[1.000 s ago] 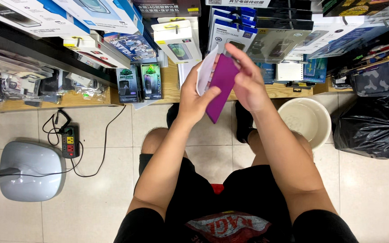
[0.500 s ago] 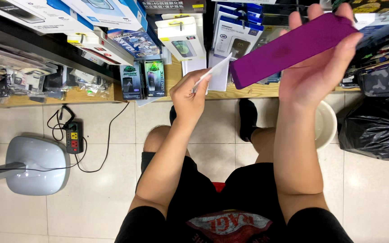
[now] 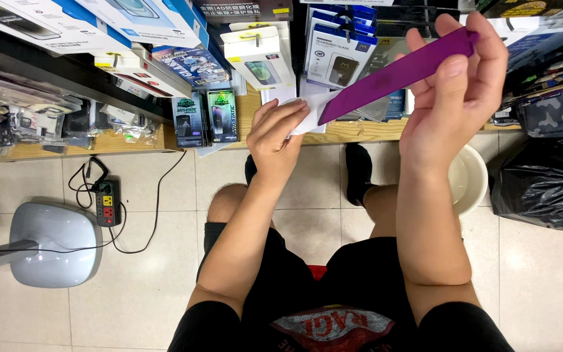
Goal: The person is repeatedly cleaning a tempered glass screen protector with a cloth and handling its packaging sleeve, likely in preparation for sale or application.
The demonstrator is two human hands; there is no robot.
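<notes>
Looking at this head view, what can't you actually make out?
- Purple sleeve: its far end sits behind the right hand.
- White insert: the left hand covers its near end.
- Pale bucket: the right forearm hides most of it.
- Grey fan base: its pole is cut by the left edge.

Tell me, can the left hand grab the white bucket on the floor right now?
Probably not right away. The left hand is pinching the white piece coming out of the purple sleeve, and the white bucket sits low on the floor, beyond the right arm, which crosses in between.
</notes>
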